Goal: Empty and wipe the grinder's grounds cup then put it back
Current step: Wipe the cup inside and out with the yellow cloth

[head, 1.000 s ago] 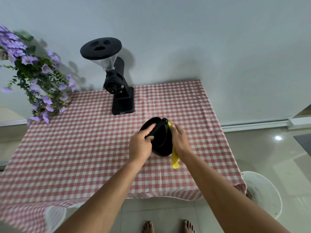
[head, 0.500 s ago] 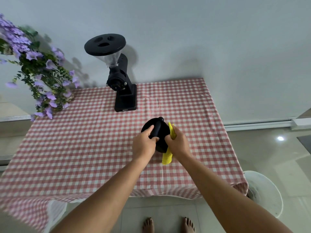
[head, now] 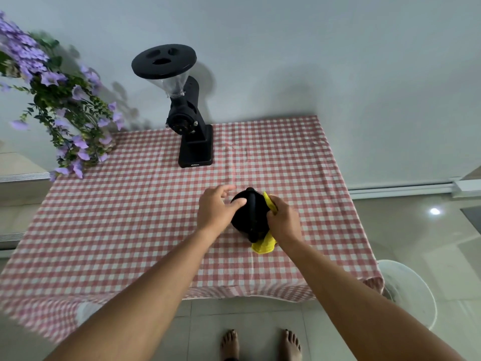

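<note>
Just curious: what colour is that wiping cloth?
The cloth is bright yellow; the head view shows it clearly.

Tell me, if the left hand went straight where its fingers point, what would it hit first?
Probably the grounds cup: the left hand touches it by thumb; depth is unclear, so the fingers might pass beyond it.

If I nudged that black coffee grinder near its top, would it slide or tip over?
Probably tip rather than slide. The grinder is tall, with a wide hopper lid high above a small base, so it looks top-heavy. It also stands on a tablecloth, which may bunch under the base rather than let it glide.
</note>
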A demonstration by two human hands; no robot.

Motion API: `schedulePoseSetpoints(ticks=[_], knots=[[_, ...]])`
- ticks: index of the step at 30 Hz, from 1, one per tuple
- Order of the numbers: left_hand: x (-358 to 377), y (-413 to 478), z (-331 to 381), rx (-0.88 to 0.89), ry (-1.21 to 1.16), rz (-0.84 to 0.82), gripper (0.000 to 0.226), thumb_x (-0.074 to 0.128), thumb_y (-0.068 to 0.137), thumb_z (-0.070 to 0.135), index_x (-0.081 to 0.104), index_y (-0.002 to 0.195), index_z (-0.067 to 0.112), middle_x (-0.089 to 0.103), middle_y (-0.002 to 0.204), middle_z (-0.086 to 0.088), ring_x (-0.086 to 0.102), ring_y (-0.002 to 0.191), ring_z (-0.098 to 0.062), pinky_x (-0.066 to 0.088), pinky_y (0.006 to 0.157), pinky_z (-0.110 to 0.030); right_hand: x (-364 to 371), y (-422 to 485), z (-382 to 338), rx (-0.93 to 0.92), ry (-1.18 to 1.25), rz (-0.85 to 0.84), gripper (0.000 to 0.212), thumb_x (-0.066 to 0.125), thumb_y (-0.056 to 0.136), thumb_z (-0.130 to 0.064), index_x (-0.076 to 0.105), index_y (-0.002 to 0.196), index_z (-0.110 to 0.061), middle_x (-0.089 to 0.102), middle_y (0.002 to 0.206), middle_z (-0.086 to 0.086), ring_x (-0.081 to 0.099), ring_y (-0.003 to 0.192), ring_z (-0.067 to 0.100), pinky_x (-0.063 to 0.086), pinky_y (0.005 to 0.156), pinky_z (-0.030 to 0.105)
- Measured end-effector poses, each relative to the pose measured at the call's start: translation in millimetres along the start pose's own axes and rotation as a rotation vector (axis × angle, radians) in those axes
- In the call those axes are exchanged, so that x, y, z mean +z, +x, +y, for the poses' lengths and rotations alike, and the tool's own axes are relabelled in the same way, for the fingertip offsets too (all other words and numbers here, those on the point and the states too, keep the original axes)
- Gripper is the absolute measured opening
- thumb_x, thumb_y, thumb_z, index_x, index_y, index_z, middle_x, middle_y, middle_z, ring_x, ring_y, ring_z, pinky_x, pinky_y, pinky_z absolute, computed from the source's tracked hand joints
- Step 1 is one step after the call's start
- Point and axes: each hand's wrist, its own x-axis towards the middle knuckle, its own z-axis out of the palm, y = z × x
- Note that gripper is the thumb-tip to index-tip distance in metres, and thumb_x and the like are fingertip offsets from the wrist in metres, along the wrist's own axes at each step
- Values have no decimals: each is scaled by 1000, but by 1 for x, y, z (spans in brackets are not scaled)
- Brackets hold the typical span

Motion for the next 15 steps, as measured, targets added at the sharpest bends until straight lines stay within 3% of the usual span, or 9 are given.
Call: schedulePoseSetpoints(ticks=[3,6,8,9,11,13,15], knots=[[-7,11,3,-312,-388,-354,71,69,80,65,57,136,23,57,138,-3,51,129,-23,40,105,-38,-1,-4,6,-37,62,-7,48,47,88,-6,61,127,-31,68,90,-9,62,80,5,49,63,21],[-8,16,-5,-381,-490,-585,69,72,73,70,69,125,25,59,140,-9,45,136,-29,25,120,-53,-4,-7,12,-69,101,-32,48,48,87,-6,61,125,-33,68,94,-12,63,86,4,48,67,19],[-6,15,-11,-394,-512,-654,66,79,70,60,71,124,23,67,132,-8,56,127,-28,44,110,-46,-7,-7,15,-75,113,-55,47,48,87,-7,60,123,-35,66,95,-17,62,86,1,47,68,18],[-5,14,-14,-401,-529,-671,63,82,70,53,71,123,21,70,126,-8,62,119,-26,54,96,-38,-8,-6,16,-77,117,-64,47,49,87,-6,60,122,-36,66,95,-18,62,86,0,47,68,16],[-2,12,-19,-406,-551,-675,60,86,72,38,67,126,20,73,120,-7,67,108,-23,59,74,-27,-10,-5,18,-89,123,-79,46,50,87,-5,60,119,-37,66,95,-18,62,87,-1,46,68,15],[-1,11,-22,-375,-535,-666,60,88,72,30,64,126,24,72,119,-3,67,108,-20,58,70,-23,-11,-5,20,-109,127,-84,45,51,87,-4,61,116,-36,66,95,-17,63,87,0,48,68,16],[0,9,-24,-337,-515,-656,62,90,67,31,63,124,30,70,123,0,67,111,-21,60,75,-26,-12,-3,23,-121,136,-92,43,50,88,-4,61,116,-35,66,95,-16,63,88,3,50,71,20]])
